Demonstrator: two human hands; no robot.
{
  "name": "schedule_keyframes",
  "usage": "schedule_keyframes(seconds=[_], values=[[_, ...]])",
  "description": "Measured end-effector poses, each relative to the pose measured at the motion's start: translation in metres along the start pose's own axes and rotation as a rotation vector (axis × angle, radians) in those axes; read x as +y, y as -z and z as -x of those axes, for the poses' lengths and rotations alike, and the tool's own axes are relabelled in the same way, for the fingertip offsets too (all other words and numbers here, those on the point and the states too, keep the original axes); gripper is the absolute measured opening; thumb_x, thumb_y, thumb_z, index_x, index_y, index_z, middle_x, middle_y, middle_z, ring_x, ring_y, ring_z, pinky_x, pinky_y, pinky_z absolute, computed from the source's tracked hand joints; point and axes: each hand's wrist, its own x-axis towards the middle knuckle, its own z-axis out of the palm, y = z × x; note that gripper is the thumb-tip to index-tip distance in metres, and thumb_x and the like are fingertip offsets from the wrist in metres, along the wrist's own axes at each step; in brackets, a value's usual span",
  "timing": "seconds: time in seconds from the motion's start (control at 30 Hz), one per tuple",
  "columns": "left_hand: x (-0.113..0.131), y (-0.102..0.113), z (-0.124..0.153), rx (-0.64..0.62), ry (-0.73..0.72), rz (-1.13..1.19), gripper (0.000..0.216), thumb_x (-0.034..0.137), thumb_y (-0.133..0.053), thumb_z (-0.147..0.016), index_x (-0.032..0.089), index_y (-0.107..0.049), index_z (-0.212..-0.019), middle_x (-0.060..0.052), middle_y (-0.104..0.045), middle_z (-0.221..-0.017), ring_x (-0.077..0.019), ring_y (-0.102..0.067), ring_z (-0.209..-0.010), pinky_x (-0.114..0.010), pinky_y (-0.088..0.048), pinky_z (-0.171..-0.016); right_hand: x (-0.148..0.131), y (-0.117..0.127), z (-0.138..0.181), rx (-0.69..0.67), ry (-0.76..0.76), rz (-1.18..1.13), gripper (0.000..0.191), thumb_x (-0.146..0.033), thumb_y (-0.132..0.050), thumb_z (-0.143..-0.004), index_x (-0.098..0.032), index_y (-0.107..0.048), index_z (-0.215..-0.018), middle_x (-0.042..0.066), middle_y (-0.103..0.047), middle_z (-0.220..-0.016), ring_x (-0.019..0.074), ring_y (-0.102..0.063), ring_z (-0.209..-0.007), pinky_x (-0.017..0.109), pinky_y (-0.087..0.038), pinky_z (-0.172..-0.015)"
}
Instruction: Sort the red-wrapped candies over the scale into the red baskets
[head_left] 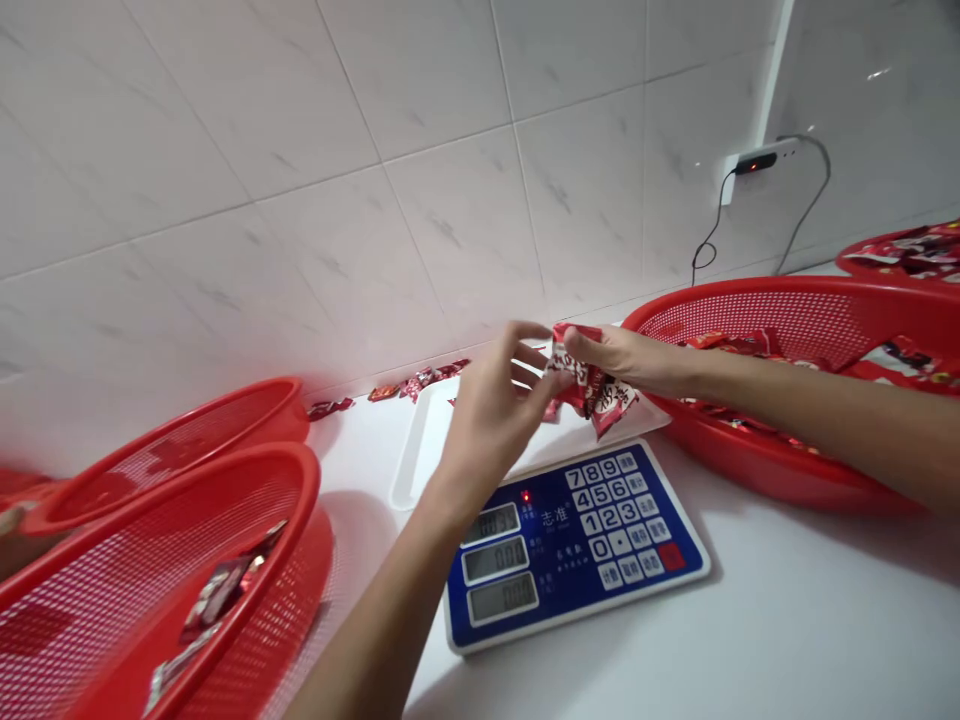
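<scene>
My right hand (615, 352) grips several small red-and-white wrapped snack packets (571, 375) above the scale's white tray (409, 465). My left hand (499, 390) meets the same packets from the left. Its thumb lies over the front one and its fingers are curved, the fingertips partly hidden behind it. Other red packets lie on the tray, mostly hidden by my hands. Below them is the blue panel of a digital weighing scale (577, 545), with a keypad and three small displays.
A red mesh basket (750, 300) of packets stands on the right, another behind it. On the left are red baskets (300, 480), the front one holding some packets. Loose packets (427, 380) lie along the tiled wall. A cable hangs from a wall socket (757, 162). Another person's hand (11, 540) shows at far left.
</scene>
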Motion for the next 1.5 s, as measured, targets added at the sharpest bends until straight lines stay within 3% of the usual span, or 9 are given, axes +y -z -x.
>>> schedule_keyframes(seconds=[0.23, 0.4, 0.57, 0.7, 0.8, 0.97, 1.1, 1.27, 1.5], values=[[-0.019, 0.035, -0.007, 0.015, 0.06, -0.289, 0.009, 0.015, -0.062, -0.082, 0.02, -0.062, -0.089, -0.001, -0.071, -0.078, -0.0144, -0.066, -0.067, -0.026, -0.05, -0.059, 0.002, 0.008, -0.003, 0.286, -0.204, -0.113, 0.01, -0.023, -0.06, -0.083, -0.016, -0.057, -0.088, 0.003, -0.062, -0.065, 0.014, -0.061, -0.052, 0.021, -0.042, -0.041], [-0.024, 0.052, -0.008, -0.054, 0.056, -0.552, 0.011, 0.021, -0.061, -0.084, 0.022, -0.065, -0.094, -0.005, -0.073, -0.09, -0.0195, -0.067, -0.081, -0.033, -0.052, -0.069, 0.002, 0.007, -0.003, 0.484, -0.171, -0.228, 0.023, -0.007, -0.05, -0.083, -0.013, -0.051, -0.105, 0.008, -0.07, -0.083, 0.0157, -0.064, -0.054, 0.024, -0.043, -0.039], [0.0, 0.049, -0.002, 0.086, -0.072, -0.473, 0.009, 0.027, -0.064, -0.087, 0.021, -0.065, -0.093, -0.003, -0.073, -0.09, -0.0173, -0.067, -0.087, -0.029, -0.051, -0.076, 0.002, 0.003, 0.0, 0.368, -0.127, -0.14, 0.006, -0.017, -0.057, -0.089, -0.014, -0.055, -0.094, 0.012, -0.072, -0.087, 0.0131, -0.064, -0.056, 0.021, -0.045, -0.042], [0.007, 0.019, 0.006, -0.026, -0.053, -0.26, 0.031, 0.034, -0.07, -0.083, 0.019, -0.061, -0.109, -0.003, -0.073, -0.09, -0.0164, -0.068, -0.082, -0.027, -0.053, -0.071, 0.004, -0.005, 0.003, 0.273, -0.034, -0.103, 0.024, -0.032, -0.076, -0.077, -0.016, -0.058, -0.081, 0.002, -0.068, -0.066, 0.0107, -0.061, -0.052, 0.02, -0.047, -0.046], [0.002, -0.003, 0.009, -0.079, -0.092, -0.243, 0.019, 0.023, -0.066, -0.086, 0.019, -0.061, -0.104, -0.002, -0.073, -0.084, -0.015, -0.068, -0.073, -0.025, -0.051, -0.064, 0.006, -0.012, 0.005, 0.193, -0.075, -0.067, 0.033, -0.043, -0.078, -0.073, -0.018, -0.06, -0.083, -0.001, -0.064, -0.057, 0.011, -0.06, -0.047, 0.019, -0.044, -0.042], [-0.009, 0.006, 0.003, -0.105, -0.08, -0.296, 0.01, 0.015, -0.057, -0.089, 0.02, -0.064, -0.092, 0.003, -0.069, -0.067, -0.0127, -0.064, -0.06, -0.025, -0.047, -0.059, 0.006, -0.015, 0.003, 0.094, -0.111, -0.041, 0.042, -0.054, -0.069, -0.08, -0.017, -0.062, -0.1, 0.005, -0.071, -0.074, 0.0132, -0.064, -0.054, 0.021, -0.046, -0.043], [-0.017, 0.032, -0.004, 0.036, -0.005, -0.312, 0.01, 0.022, -0.059, -0.088, 0.021, -0.066, -0.094, -0.001, -0.071, -0.074, -0.0152, -0.066, -0.067, -0.027, -0.049, -0.061, 0.008, -0.013, -0.002, 0.268, -0.158, -0.146, 0.025, -0.037, -0.063, -0.089, -0.016, -0.061, -0.103, 0.01, -0.072, -0.092, 0.0146, -0.068, -0.066, 0.022, -0.054, -0.05], [-0.016, 0.039, -0.001, -0.095, 0.078, -0.444, 0.017, 0.031, -0.063, -0.086, 0.022, -0.068, -0.1, -0.002, -0.073, -0.078, -0.0164, -0.066, -0.067, -0.029, -0.048, -0.061, 0.008, -0.015, -0.005, 0.492, -0.131, -0.332, 0.01, -0.018, -0.06, -0.09, -0.015, -0.061, -0.099, 0.009, -0.068, -0.104, 0.015, -0.069, -0.081, 0.029, -0.061, -0.077], [-0.008, 0.011, 0.002, -0.099, -0.093, -0.472, 0.01, 0.021, -0.065, -0.086, 0.02, -0.068, -0.095, -0.004, -0.071, -0.09, -0.0152, -0.064, -0.07, -0.027, -0.048, -0.063, 0.008, -0.01, 0.006, 0.118, -0.045, -0.267, 0.031, -0.026, -0.071, -0.083, -0.013, -0.065, -0.11, 0.01, -0.071, -0.102, 0.019, -0.069, -0.095, 0.034, -0.052, -0.097]])
